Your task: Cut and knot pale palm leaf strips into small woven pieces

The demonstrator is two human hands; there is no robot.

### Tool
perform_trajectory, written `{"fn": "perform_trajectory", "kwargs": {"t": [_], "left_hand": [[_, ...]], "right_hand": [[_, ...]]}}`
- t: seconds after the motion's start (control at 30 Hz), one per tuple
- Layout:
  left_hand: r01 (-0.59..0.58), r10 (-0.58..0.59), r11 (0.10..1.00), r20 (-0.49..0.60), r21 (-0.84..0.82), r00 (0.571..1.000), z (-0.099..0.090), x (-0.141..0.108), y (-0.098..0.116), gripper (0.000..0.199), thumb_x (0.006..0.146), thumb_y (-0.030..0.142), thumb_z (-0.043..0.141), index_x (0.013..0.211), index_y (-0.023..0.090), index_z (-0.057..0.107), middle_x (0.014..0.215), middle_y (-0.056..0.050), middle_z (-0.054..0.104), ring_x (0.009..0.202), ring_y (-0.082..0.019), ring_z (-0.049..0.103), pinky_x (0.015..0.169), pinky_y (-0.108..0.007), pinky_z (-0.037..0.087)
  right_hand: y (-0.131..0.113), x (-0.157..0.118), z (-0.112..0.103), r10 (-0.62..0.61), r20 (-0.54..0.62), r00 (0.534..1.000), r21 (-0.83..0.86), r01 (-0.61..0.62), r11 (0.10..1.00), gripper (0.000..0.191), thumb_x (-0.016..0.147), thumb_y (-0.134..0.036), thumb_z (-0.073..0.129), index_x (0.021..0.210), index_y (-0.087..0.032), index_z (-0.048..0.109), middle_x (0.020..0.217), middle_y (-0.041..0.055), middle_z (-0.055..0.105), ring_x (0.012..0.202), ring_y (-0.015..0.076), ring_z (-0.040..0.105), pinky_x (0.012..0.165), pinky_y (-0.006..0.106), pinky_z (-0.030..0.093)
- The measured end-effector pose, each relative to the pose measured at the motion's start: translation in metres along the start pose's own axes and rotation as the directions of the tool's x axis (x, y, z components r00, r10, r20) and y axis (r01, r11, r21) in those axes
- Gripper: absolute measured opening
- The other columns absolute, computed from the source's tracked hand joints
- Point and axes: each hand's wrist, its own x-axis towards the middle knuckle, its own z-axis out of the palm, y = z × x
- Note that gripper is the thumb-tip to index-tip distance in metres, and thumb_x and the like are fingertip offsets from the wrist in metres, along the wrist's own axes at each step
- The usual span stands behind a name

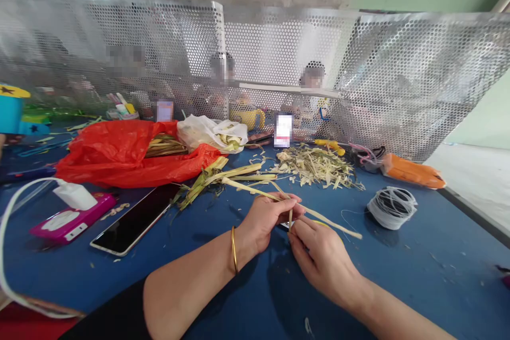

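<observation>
Nearer the wearer than the red bag, and to its right, both hands worked at one pale strip above the blue table. The left hand pinched it between thumb and fingers; the right hand, its fingers curled in, gripped the lower end of a short upright length. Whether that length was part of the same strip, I could not tell. Something with a yellow edge lay under the fingers, too covered to name.

The step in hand looked like bending or crossing strip at the pinch. A further move of that sort called for the left hand to hold the crossing firm while the right drew evenly, since a dry strip might split.

Against the red bag's right end lay the stalks, with the shavings farther right and the thread well beyond. The phone lay just this side of the bag, and the mesh screen stood behind it.
</observation>
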Motion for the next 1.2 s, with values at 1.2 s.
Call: {"fn": "perform_trajectory", "kwargs": {"t": [1.2], "left_hand": [[0.043, -0.082, 0.974, 0.172, 0.224, 0.982, -0.002, -0.003, 0.003, 0.032, 0.087, 0.039, 0.050, 0.096, 0.013, 0.066, 0.071, -0.003, 0.063, 0.056, -0.011, 0.058, 0.058, -0.023, 0.045]], "right_hand": [[0.048, 0.016, -0.017, 0.465, 0.207, 0.861, 0.644, -0.478, 0.597, 0.036, 0.076, -0.051, 0.063, 0.086, -0.017, 0.064, 0.077, 0.0027, 0.067, 0.069, 0.0160, 0.058, 0.065, 0.027, 0.045]]}}
